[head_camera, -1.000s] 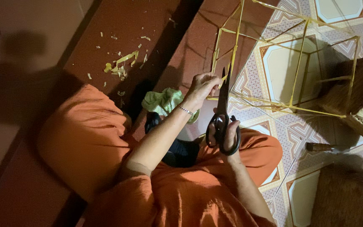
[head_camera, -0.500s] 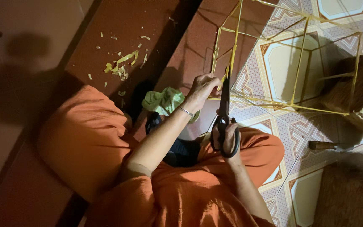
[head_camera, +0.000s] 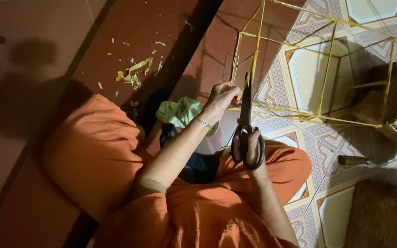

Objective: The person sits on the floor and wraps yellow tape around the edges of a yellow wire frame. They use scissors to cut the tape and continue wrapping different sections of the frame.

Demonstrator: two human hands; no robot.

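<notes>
scissors being kept at the frame corner, little changed.
the yellow strip frame is being pinched by the left hand; black scissors are being gripped by the right hand, blades nearly closed, as half a second before.

No packages, labels, signs or screens show anywhere in this view

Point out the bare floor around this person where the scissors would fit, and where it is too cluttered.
Free: the dark red floor left of the orange-clad knee, and the patterned tiles right of the other knee. Crowded: the yellow stick frame covers the tiles ahead, the left hand and the right hand with black scissors work at its corner, green cloth and yellow scraps lie nearby.
</notes>
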